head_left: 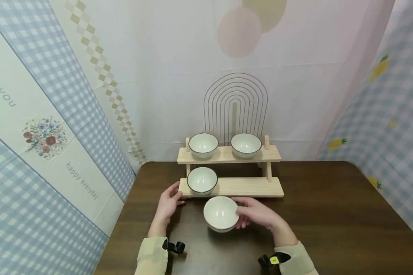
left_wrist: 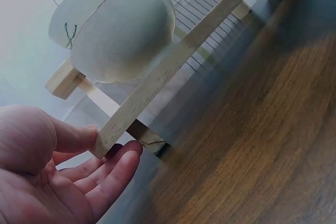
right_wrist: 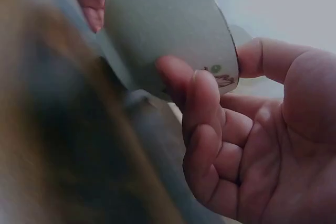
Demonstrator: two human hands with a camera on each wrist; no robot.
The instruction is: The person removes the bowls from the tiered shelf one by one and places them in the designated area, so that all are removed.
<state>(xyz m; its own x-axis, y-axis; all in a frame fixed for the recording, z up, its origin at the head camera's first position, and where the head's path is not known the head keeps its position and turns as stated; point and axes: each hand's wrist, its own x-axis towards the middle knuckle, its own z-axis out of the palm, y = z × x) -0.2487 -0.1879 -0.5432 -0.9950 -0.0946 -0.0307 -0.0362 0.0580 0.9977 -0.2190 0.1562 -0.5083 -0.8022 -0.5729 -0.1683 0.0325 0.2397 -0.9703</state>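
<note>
My right hand (head_left: 256, 212) pinches a white bowl (head_left: 221, 214) by its right rim, thumb at the edge and fingers against the outer wall. In the right wrist view the held bowl (right_wrist: 168, 30) is tilted and shows a small green and brown motif. My left hand (head_left: 168, 204) grips the left end of the lower board of a two-tier wooden rack (head_left: 247, 187). The left wrist view shows the thumb on the board (left_wrist: 152, 90) and fingers beneath it. Another bowl (head_left: 202, 180) sits on the lower tier's left side, above the left hand.
On the upper tier stand a left bowl (head_left: 203, 145) and a right bowl (head_left: 246, 145). The rack rests on a dark wooden table (head_left: 330, 214), near its back edge. Behind hangs a printed white cloth (head_left: 172, 76), with checked blue cloth (head_left: 382, 126) at the sides.
</note>
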